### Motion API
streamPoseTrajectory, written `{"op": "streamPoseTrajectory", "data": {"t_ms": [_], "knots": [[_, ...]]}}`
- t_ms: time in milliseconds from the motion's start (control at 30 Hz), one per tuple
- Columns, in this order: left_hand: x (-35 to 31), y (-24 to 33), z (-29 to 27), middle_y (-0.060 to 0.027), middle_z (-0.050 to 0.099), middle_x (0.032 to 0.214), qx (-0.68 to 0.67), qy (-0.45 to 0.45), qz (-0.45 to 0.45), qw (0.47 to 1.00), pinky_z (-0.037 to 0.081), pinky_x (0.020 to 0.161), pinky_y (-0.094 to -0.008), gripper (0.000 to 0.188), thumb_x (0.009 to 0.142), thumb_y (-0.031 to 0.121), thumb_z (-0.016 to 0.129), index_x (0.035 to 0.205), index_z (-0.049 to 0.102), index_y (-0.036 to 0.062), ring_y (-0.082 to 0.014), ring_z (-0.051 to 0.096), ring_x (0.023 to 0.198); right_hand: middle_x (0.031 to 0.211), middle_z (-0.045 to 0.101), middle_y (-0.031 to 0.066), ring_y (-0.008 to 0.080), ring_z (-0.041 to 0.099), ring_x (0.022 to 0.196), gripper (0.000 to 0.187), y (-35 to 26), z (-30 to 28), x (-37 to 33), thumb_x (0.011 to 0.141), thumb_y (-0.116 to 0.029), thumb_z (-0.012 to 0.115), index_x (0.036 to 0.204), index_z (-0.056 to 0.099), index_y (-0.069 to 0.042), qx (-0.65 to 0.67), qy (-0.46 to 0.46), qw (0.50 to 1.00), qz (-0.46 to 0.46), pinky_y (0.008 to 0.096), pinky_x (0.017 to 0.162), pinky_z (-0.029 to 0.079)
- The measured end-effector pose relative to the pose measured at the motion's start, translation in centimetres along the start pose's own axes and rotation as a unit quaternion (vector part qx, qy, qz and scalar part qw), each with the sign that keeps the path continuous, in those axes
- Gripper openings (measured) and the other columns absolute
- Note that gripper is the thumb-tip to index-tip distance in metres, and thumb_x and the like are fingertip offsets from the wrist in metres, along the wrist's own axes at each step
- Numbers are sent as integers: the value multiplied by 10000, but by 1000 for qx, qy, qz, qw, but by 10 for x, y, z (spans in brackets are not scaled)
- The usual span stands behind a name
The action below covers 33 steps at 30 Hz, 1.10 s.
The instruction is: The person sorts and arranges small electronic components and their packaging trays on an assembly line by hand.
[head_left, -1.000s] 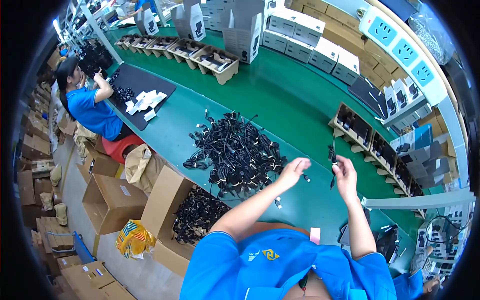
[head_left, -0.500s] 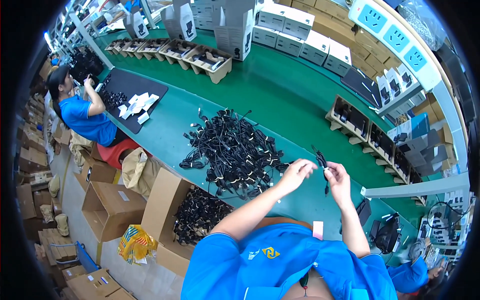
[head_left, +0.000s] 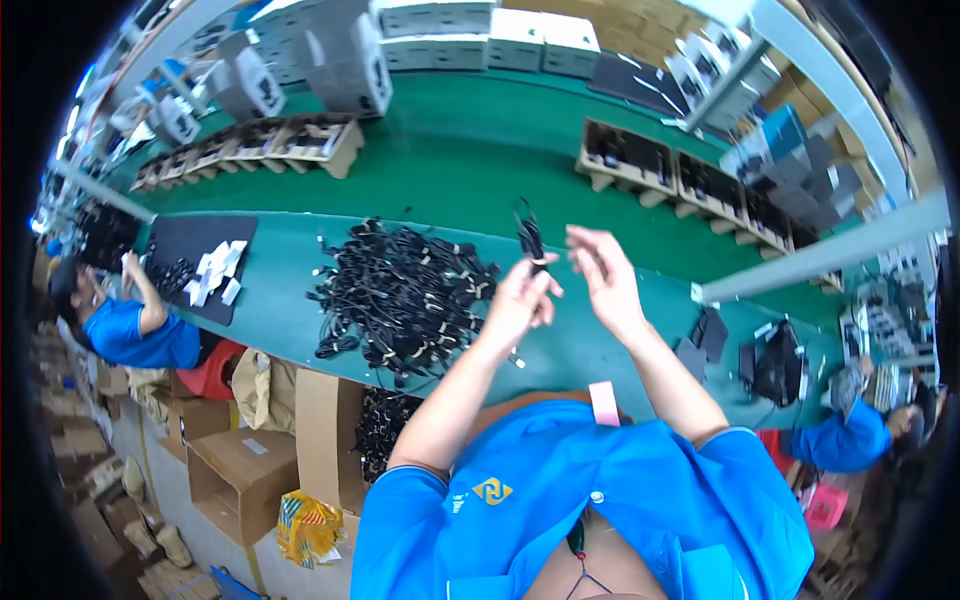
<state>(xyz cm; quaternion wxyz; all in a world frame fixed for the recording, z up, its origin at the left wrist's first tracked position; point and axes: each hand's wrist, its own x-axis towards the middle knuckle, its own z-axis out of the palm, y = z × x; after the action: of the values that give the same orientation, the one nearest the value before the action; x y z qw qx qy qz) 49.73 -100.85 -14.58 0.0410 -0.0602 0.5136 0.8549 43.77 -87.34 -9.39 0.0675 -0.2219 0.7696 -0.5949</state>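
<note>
My left hand (head_left: 520, 297) is closed on a small bundle of black cable (head_left: 530, 238), which sticks up above the fingers with a light tie round it. Just to the right, apart from the bundle, my right hand (head_left: 607, 278) holds nothing and has its fingers spread. A large heap of coiled black cables (head_left: 400, 295), many with pale ties, lies on the green table (head_left: 590, 350) to the left of my hands.
An open cardboard box (head_left: 330, 430) with more black cables stands below the table's near edge. Parts trays (head_left: 630, 160) line the far side. A slanted metal post (head_left: 820, 250) rises at the right. Co-workers sit at left (head_left: 140, 325) and right (head_left: 845, 435).
The cable bundle has passed from my right hand to my left, and my right hand has opened away from it. The whole view has swung round to the right.
</note>
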Motion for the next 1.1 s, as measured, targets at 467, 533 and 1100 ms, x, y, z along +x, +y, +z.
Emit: {"op": "streamPoseTrajectory", "data": {"t_ms": [467, 533, 1100], "knots": [[8, 0, 5, -33, 543, 735, 38, -148, -135, 979, 256, 395, -153, 266, 926, 211, 465, 1107, 495, 18, -48, 411, 472, 1302, 449, 83, 258, 444, 1176, 378, 4, -60, 7, 827, -75, 483, 1204, 493, -65, -339, -85, 908, -233, 401, 1017, 312], [11, 0, 5, -32, 545, 716, 35, -173, -156, 972, 255, 392, -153, 238, 925, 208, 468, 1062, 505, 17, -49, 410, 468, 1321, 434, 73, 247, 429, 1197, 401, 23, -70, 9, 826, -100, 497, 1226, 477, -73, -227, -54, 963, -136, 404, 1038, 287], [42, -63, 3, -89, 579, 760, -79, -85, -211, 971, 346, 449, -177, 264, 928, 217, 467, 1113, 427, 33, -101, 500, 526, 825, 569, 1, 192, 490, 866, 152, 83, -80, 21, 761, -206, 557, 899, 564, -143, -549, -159, 794, -207, 503, 1043, 219]]}}
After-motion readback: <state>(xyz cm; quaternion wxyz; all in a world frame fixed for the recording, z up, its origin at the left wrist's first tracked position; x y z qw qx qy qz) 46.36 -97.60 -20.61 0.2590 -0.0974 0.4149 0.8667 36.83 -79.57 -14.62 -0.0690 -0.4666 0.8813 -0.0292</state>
